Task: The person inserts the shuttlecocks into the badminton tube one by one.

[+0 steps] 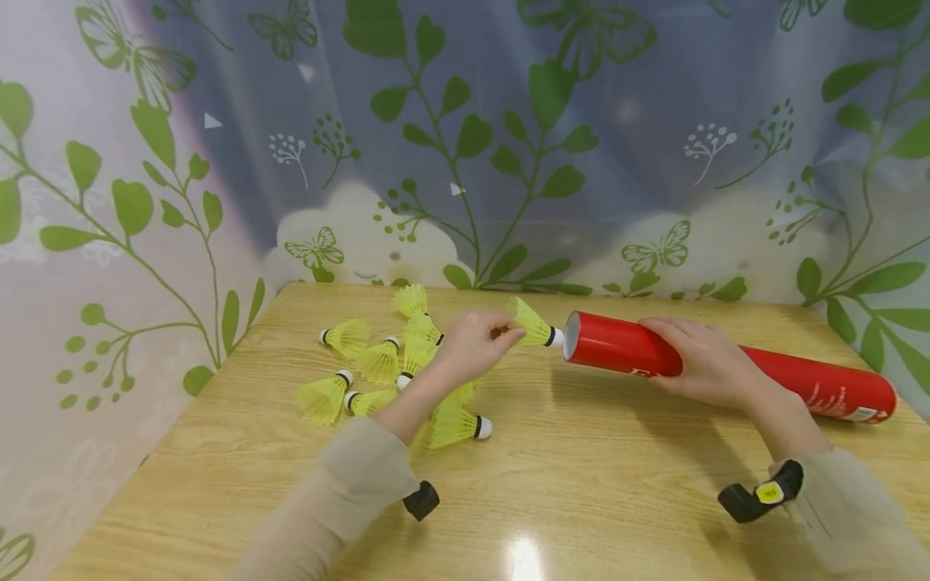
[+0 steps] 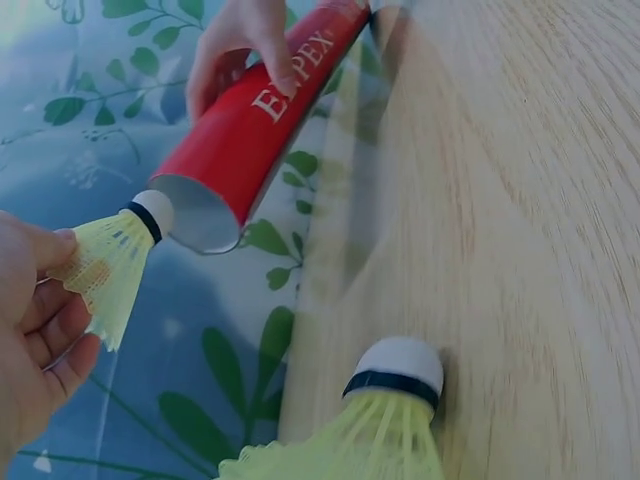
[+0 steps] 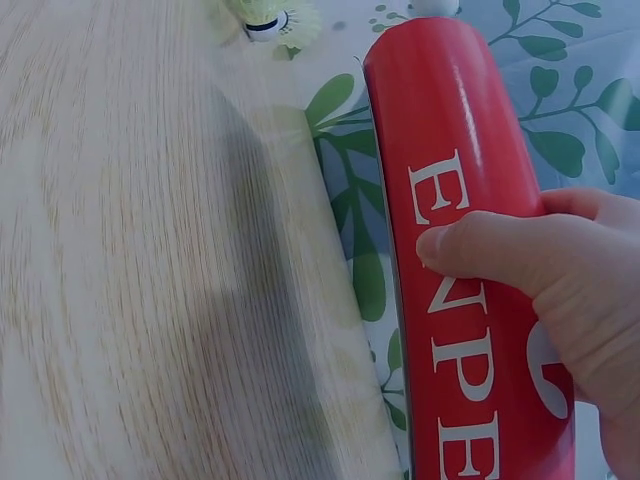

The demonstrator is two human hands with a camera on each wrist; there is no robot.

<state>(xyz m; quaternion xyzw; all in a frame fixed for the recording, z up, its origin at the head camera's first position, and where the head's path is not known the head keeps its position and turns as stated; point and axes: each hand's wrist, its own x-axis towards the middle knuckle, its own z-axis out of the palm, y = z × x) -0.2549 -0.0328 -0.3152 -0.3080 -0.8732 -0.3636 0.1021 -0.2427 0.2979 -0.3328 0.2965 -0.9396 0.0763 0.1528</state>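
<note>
My left hand (image 1: 475, 343) pinches a yellow shuttlecock (image 1: 534, 324) by its skirt, its white cork pointing right. In the left wrist view that shuttlecock (image 2: 112, 262) has its cork right at the open mouth of a red tube (image 2: 235, 150). My right hand (image 1: 705, 363) grips the red tube (image 1: 617, 343) around its body, thumb across the white lettering in the right wrist view. The tube's mouth faces left and is raised off the table, while its far end lies lower at the right.
Several yellow shuttlecocks (image 1: 378, 360) lie in a loose group left of and under my left forearm. One shuttlecock (image 1: 454, 426) lies nearest the front, cork to the right. The wooden table (image 1: 581, 492) ends at a leaf-patterned cloth (image 1: 508, 202) behind.
</note>
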